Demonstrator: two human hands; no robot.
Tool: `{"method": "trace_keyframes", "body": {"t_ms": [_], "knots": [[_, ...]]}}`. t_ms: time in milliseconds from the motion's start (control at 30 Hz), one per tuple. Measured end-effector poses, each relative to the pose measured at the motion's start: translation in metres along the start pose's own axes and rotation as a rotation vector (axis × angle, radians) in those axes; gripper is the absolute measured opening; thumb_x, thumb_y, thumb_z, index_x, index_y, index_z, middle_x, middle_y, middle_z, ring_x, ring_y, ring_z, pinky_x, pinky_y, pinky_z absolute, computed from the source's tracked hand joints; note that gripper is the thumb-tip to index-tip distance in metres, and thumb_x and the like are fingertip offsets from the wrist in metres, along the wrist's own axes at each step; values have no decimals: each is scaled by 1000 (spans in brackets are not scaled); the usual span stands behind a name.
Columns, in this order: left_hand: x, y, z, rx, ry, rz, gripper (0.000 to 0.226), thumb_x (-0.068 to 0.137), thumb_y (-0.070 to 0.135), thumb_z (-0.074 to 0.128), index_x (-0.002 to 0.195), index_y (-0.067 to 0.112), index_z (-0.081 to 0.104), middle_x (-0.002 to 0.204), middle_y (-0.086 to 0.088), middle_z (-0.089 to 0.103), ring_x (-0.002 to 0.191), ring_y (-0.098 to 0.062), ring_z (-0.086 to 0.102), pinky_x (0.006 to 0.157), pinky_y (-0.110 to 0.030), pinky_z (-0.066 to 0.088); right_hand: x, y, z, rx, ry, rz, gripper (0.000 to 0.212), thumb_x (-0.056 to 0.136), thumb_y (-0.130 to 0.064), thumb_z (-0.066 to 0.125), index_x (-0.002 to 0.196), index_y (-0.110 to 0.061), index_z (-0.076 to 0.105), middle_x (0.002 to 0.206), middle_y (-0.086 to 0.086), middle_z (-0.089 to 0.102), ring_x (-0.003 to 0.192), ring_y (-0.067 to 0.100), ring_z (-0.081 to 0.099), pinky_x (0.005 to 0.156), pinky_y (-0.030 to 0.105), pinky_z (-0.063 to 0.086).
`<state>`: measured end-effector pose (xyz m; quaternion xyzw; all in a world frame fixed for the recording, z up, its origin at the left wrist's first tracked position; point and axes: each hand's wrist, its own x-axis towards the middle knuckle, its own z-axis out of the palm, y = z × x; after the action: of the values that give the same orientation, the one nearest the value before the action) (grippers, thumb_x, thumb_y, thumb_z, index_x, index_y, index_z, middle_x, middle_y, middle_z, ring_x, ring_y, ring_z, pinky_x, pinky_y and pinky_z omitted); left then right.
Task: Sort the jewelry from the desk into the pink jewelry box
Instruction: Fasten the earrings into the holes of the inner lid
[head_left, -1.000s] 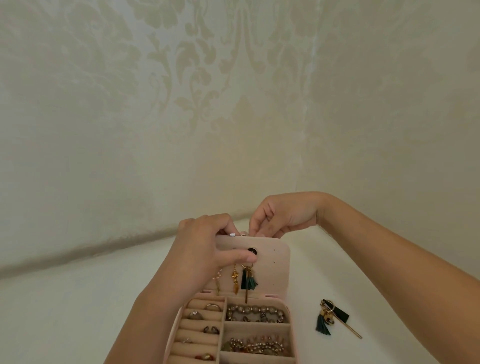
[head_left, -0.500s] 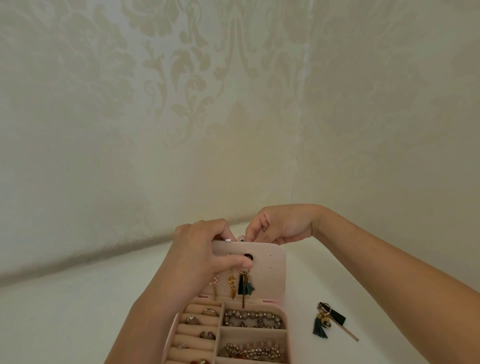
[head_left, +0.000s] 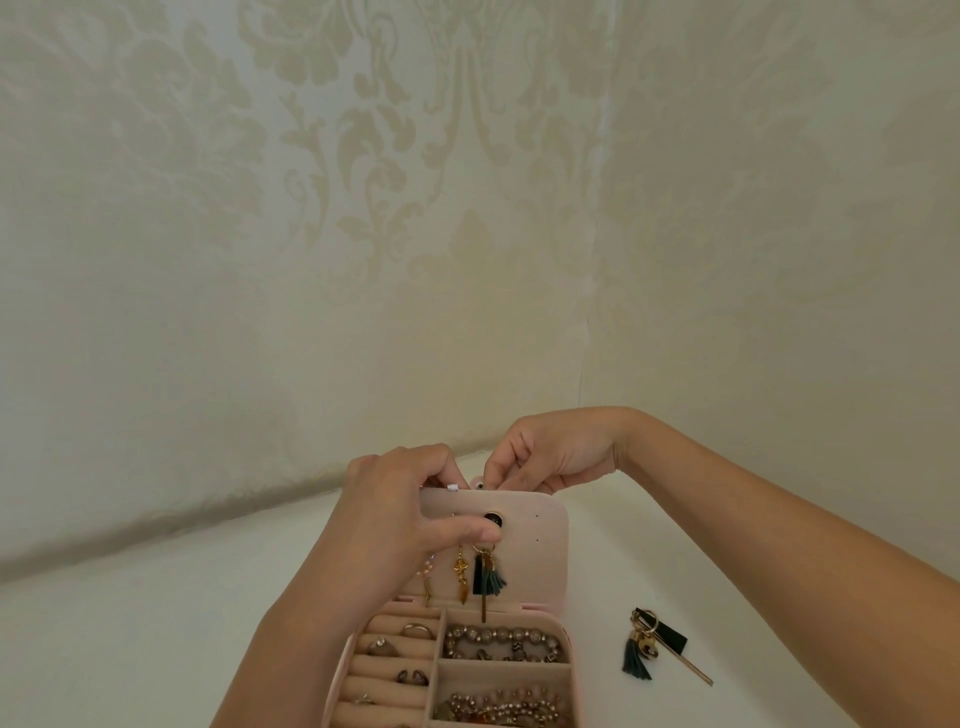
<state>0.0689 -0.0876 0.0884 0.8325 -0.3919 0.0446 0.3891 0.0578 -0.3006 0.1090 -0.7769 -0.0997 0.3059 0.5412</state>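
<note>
Movement is barely showing since 0.5 s ago: both hands are staying at the top edge of the lid (head_left: 530, 551) of the pink jewelry box (head_left: 569, 649), which is standing open on the white bench (head_left: 156, 649). Against 1 s ago, the whole scene is sitting slightly lower in the view. The spare tassel earring (head_left: 644, 649) is keeping its place on the bench, right of the box and apart from it.

The left hand (head_left: 400, 514) is gripping the lid. Its fingers are curling over the top edge and its thumb is pressing on the inner face, just beside the dark snap (head_left: 492, 519) and directly above the hanging tassel earring (head_left: 488, 577). A gold earring (head_left: 460, 577) is dangling just left of that one. The right hand (head_left: 550, 452) is reaching over from behind, its fingertips bunching together at the lid's top edge; whether they are pinching anything is hidden. Rings (head_left: 415, 630) are sitting in the rolls of the left compartment, and beaded bracelets (head_left: 501, 636) are filling the 2 right compartments.
</note>
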Motion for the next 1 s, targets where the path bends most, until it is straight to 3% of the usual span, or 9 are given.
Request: {"method": "trace_keyframes", "body": {"t_ms": [200,300,400,533,733,867,1000], "knots": [[0,-4,1,-9,8,-20,54,37,73,68,77,38,58,64,11,61,67,-8,52,60,-26,32,3,-4,-1,-8,-13,47,38,94,2,45,78,-18,74,75,-4,71,65,3,66,60,14,53],[0,-4,1,-8,8,-20,56,35,75,63,78,38,57,65,12,61,64,-5,51,60,-26,31,5,-4,-1,-8,-1,72,33,95,1,46,81,-14,72,75,-4,71,65,3,66,61,14,53],[0,-3,2,-5,-2,-11,58,36,75,61,81,39,56,79,27,61,63,0,52,61,-26,30,5,-4,-1,-12,17,93,26,96,0,45,86,-9,67,73,-5,70,64,3,66,60,14,53],[0,-1,1,-19,0,-1,55,38,74,62,79,38,56,76,31,59,67,6,52,60,-25,30,4,1,-1,18,56,127,25,96,-2,46,84,-10,67,72,-4,70,61,3,66,58,14,54],[0,-2,1,-2,0,-2,50,38,74,61,61,30,55,81,32,58,72,8,51,61,-24,28,-1,8,-2,169,12,143,35,96,-3,45,82,-14,75,78,0,71,67,6,67,65,18,54],[0,-1,1,-1,-4,8,48,38,73,61,60,31,54,79,36,57,72,9,50,61,-24,29,-1,9,1,217,-76,139,20,88,-7,53,101,-5,68,91,4,70,78,11,67,74,22,54],[0,-2,1,-8,0,14,52,38,74,61,68,31,58,79,34,58,71,7,50,62,-25,29,2,9,3,250,-130,147,26,89,-8,47,110,-4,61,96,4,70,83,12,68,77,24,54]]}}
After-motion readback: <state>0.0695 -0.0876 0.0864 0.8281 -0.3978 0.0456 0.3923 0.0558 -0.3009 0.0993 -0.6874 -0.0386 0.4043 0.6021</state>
